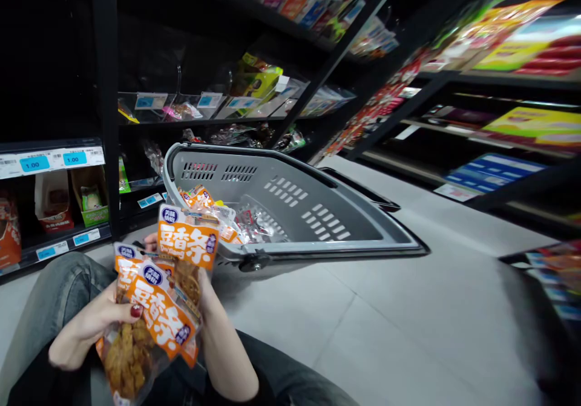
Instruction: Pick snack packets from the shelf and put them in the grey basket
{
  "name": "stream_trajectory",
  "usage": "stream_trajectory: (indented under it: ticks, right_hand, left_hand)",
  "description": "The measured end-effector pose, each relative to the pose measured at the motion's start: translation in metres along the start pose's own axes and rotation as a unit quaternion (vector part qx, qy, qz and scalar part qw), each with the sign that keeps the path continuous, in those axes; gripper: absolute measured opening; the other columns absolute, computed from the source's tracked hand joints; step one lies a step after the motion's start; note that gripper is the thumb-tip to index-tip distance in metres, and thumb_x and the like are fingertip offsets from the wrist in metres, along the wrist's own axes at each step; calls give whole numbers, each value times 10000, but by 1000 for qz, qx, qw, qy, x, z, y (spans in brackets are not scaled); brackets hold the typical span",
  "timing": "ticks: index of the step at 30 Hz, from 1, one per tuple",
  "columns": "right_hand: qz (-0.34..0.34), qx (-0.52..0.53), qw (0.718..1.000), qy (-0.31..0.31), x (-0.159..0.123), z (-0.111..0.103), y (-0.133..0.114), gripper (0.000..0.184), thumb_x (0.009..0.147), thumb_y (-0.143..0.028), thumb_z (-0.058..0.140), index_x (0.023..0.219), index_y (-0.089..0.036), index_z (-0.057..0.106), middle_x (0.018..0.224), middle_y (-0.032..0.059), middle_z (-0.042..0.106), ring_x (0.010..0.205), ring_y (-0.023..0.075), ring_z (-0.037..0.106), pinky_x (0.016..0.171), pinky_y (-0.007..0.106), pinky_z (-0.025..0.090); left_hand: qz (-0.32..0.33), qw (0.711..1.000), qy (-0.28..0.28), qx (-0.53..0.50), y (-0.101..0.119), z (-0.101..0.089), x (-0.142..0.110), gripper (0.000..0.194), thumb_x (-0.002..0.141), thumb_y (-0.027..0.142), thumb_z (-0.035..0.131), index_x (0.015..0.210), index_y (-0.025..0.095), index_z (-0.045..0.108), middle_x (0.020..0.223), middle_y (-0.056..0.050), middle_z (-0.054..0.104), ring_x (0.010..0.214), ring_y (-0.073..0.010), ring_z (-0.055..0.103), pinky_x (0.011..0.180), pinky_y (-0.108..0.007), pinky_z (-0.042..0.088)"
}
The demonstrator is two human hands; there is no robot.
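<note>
Snack packs (157, 309) before basket (254, 188), more packs (229, 219) inside, shelves (204, 120) behind

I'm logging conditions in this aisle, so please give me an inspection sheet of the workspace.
Surface: pale tiled floor, with a visible joint line.
Job's things: overlapping orange-labelled snack packs, at least two; grey basket just beyond them.
Clutter: more orange packs and clear-wrapped items inside the basket.
Hands: left hand grips the snack packs, thumb in front; right hand is at their right edge, mostly hidden.
Cables: nothing seen.
Surroundings: dark stocked shelves, blurred at right; price labels at left.
</note>
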State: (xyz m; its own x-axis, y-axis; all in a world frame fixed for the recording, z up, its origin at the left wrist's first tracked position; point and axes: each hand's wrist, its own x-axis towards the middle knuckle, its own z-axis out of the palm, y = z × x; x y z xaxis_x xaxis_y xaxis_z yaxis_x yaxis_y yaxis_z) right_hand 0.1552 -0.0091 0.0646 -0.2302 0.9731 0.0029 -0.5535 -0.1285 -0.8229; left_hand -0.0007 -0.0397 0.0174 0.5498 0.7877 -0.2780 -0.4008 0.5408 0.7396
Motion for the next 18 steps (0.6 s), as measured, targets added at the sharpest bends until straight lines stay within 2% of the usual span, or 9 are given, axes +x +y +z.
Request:
stream_trajectory:
  ticks: [2, 4, 6, 9, 11, 13, 16, 18]
  right_hand:
    - [-7, -4, 1000, 17, -4, -2, -6, 307, 670, -521, 626, 756, -226, 622, 707, 31, 640, 680, 209, 604, 625, 324, 495]
    - [-26, -21, 999, 17, -9, -2, -14, 451, 726, -638, 507, 863, -228, 637, 821, 48, 672, 797, 231, 620, 699, 346, 500]
    - [-61, -89, 994, 0, -15, 1, -21, 498, 737, -651, 500, 951, -222, 634, 931, 55, 673, 890, 236, 610, 774, 350, 487]
    - [-117, -219, 968, 28, -21, 4, -27, 354, 754, -469, 624, 985, -201, 631, 998, 49, 667, 936, 218, 599, 858, 332, 451]
    - [-142, -239, 958, 66, -23, 3, -29, 284, 801, -410, 594, 978, -192, 631, 999, 48, 669, 927, 208, 602, 872, 335, 443]
    - [-160, -225, 958, 75, -25, -1, -30, 264, 826, -405, 565, 970, -194, 630, 998, 49, 669, 913, 206, 606, 853, 334, 452]
    - [-157, -215, 962, 53, -29, -6, -34, 261, 827, -415, 567, 958, -201, 635, 992, 54, 669, 899, 208, 609, 812, 324, 464]
    - [-151, -210, 965, 36, -30, -7, -36, 269, 822, -425, 572, 968, -209, 638, 996, 52, 667, 915, 210, 605, 817, 323, 458]
  left_hand:
    - [52, 997, 58, 18, 4, 5, -1, 437, 498, 224, 812, 906, 141, 678, 854, -105, 733, 898, -315, 658, 803, -375, 515]
    - [105, 987, 114, 37, 7, 6, -3, 400, 507, 231, 806, 881, 145, 690, 814, -93, 736, 886, -312, 661, 786, -364, 522]
    - [140, 978, 148, 52, 7, 4, -6, 365, 504, 209, 804, 849, 144, 702, 765, -87, 737, 866, -312, 666, 759, -351, 532]
    - [135, 980, 140, 33, 6, -9, -8, 307, 478, 182, 814, 764, 142, 711, 709, -89, 733, 818, -318, 677, 733, -357, 544]
    - [106, 988, 108, -14, 6, -20, -6, 277, 450, 179, 825, 698, 144, 706, 671, -90, 729, 735, -312, 690, 721, -382, 551]
    - [96, 987, 97, -81, 9, -30, -2, 258, 457, 200, 821, 679, 153, 699, 648, -78, 728, 637, -289, 692, 708, -407, 557]
    - [121, 971, 132, -160, 18, -38, 5, 137, 646, 242, 693, 748, 150, 692, 685, -79, 735, 594, -257, 691, 677, -424, 565]
    - [128, 959, 166, -189, 25, -40, 7, 183, 790, 210, 510, 783, 142, 679, 705, -87, 736, 587, -236, 692, 624, -413, 573]
